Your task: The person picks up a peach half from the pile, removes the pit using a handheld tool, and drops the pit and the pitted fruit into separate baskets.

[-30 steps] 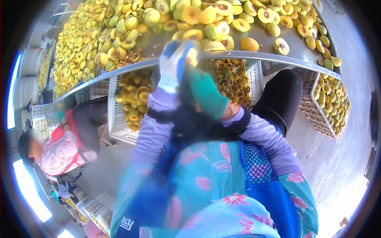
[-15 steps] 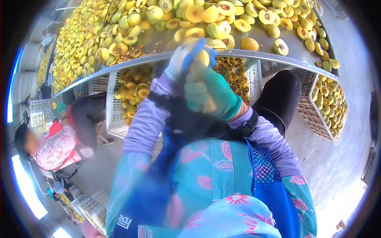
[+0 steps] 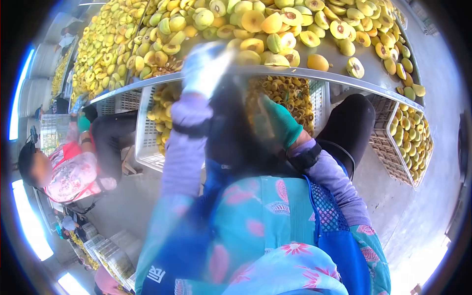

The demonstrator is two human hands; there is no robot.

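At the near edge of a smooth, grey sheet-metal table [image 3: 337,58], badly blurred: left hand [image 3: 206,66] in a white glove, close beside the nearest cut fruit. Too smeared to judge whether spread, curled or gripping anything. Lower and to the right: right hand [image 3: 280,120] in a green knitted glove, fingertips lost in blur; likewise impossible to make out a grip or anything held.

Just past the left hand, heaped on the table: yellow-green, rounded fruit halves [image 3: 251,45], some showing brown hollows, others skin up. By the look, light and fairly firm, moist and slick on the cut face, easily bruised under a hard squeeze. Best to take hold around the skin side, thumb and fingers opposite, clear of the wet hollow. Farther right, apart from the thick of the heap: an orange-yellow, rounded fruit piece [image 3: 318,62] and a pale-faced half with a brown centre [image 3: 355,68].

Below the table edge, left of the left forearm: a white, slatted plastic crate [image 3: 144,130] with yellow halves inside. Behind the right hand in this view: small, brownish-yellow fruit pieces [image 3: 292,93] in a heap. Beyond the black-clad right knee [image 3: 351,118]: a tan, latticed plastic crate [image 3: 386,142] of greenish-yellow fruit. Far left: a seated person [image 3: 73,169] in a pale floral top.
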